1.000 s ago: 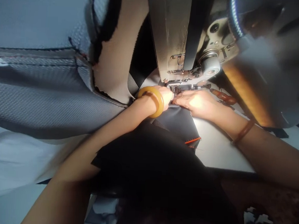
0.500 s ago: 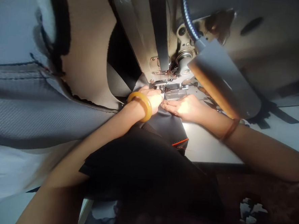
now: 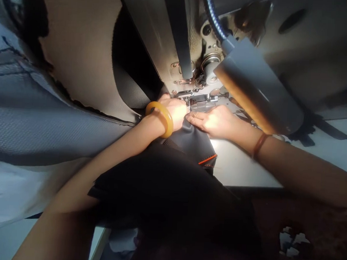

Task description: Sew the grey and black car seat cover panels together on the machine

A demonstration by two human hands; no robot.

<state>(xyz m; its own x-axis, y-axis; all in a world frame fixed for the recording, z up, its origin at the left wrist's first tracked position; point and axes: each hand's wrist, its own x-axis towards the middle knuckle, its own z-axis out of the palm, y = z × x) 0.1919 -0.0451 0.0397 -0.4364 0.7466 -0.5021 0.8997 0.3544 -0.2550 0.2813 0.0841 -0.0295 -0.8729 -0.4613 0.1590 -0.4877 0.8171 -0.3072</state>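
Under the needle area of a sewing machine (image 3: 186,93) lies black leather-like material (image 3: 190,141), with an orange stitched line (image 3: 207,159) near its lower corner. My left hand (image 3: 174,111), wearing a yellow bangle, is closed on the material just left of the presser foot; its fingertips are mostly hidden. From the other side, my right hand (image 3: 218,121) pinches the material's edge close to the foot, fingers pressed together. The two hands almost meet there. A large dark part of the material hangs toward me over the table's front edge.
A lamp (image 3: 261,88) on a flexible metal neck hangs over the right side. Bulky grey textured material (image 3: 44,122) with a beige panel (image 3: 81,42) rises on the left. The white tabletop (image 3: 247,170) shows at right, with black strips (image 3: 332,128) farther along.
The view has shifted slightly. The grey and beige material at left has slid further left. Both hands stay at the presser foot on the black material, with only small movement.
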